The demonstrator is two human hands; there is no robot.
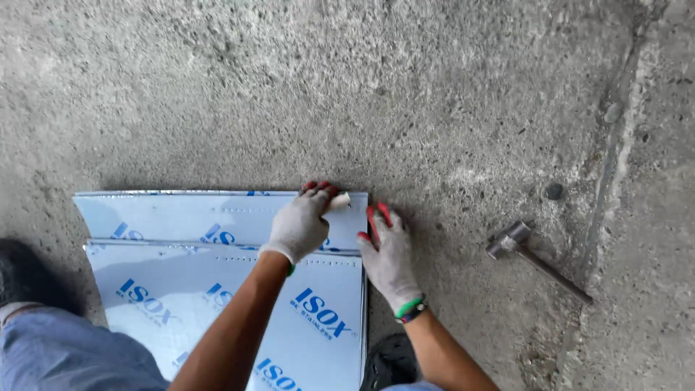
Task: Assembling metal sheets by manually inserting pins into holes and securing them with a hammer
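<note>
gloved hands, left (300, 223) pinching film corner (340, 200), right (387, 253) flat on sheet edge, steel sheet (217, 217) (long axis left-right)

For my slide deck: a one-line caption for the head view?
Gloved left hand and right hand pinch film at a metal sheet's corner; hammer nearby.

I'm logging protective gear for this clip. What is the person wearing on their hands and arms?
Both the left hand and the right hand wear light grey knit work gloves with red-coated fingers. The glove cuffs have a green edge, and the right one shows a darker band too. The forearms are bare, with no sleeves in view.
</note>
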